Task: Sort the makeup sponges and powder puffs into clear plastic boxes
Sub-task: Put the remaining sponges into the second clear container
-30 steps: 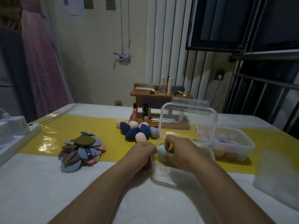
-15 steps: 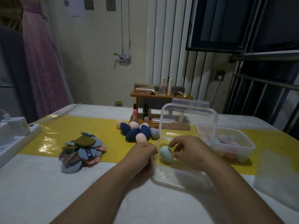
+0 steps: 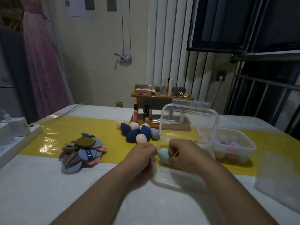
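A: How do the person's arms lie?

B: Both forearms reach forward from the near edge of the table (image 3: 40, 189) and meet at the small clear box (image 3: 172, 177) just right of its middle.

A: And the right hand (image 3: 186, 155)?

B: It is bent over the open box, knuckles up, fingers curled down. Thumb and fingertips pinch a mint-green sponge (image 3: 163, 155), which sits inside the box against its left wall. Whether the sponge rests on the bottom cannot be told.

A: The left hand (image 3: 143, 154)?

B: Curled into a loose fist, pressed to the box's left wall and rim, bracing it. What the fingers close on cannot be told; they are tucked under.

A: The lid (image 3: 189, 124)?

B: It stands open and upright behind the right hand.

A: Where is everything else?

B: The loose sponges (image 3: 138, 132), navy, peach and lilac, are clustered on the yellow runner (image 3: 105, 127) just beyond the left hand. The powder puffs (image 3: 82, 151) are heaped toward the left edge, straddling the runner's near border. A second clear box (image 3: 235, 148) holding pastel sponges stands behind and to the right.
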Motion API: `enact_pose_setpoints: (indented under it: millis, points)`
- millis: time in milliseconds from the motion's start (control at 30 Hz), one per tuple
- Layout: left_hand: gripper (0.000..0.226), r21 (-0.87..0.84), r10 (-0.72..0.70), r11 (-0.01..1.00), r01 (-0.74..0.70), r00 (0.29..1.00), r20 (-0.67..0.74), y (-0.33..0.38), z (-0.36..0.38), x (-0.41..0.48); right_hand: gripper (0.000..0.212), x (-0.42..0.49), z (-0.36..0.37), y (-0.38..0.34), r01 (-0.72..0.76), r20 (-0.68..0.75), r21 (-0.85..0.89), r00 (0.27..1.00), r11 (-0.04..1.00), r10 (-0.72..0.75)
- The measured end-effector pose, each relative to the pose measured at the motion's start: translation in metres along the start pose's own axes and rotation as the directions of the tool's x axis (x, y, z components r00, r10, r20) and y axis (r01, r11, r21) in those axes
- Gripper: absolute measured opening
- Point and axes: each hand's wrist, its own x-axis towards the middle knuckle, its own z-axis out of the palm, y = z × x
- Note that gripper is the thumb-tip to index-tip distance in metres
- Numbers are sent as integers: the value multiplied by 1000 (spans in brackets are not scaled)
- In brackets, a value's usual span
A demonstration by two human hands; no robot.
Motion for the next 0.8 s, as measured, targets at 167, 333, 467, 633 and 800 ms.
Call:
enact_pose_setpoints:
  millis: [167,333,467,633,800]
  points:
    - [25,-51,3,999,-2,1000,15,-1,1,0,20,0,-1,1,19,-2,102,1000,995,-19]
    - [30,-78,-6,997,8,1000,20,-1,2,0,6,2,-1,3,-46,34,91,998,995,44]
    - [22,-81,-9,997,10,1000,23,0,2,-1,8,0,-2,3,-44,65,140,997,989,35]
    - [16,-101,-9,995,12,999,33,0,2,-2,7,-2,-3,1,4,93,119,996,993,-15]
    - [17,-79,-12,997,13,1000,23,0,2,-2,8,-1,-5,4,-78,44,189,997,979,71]
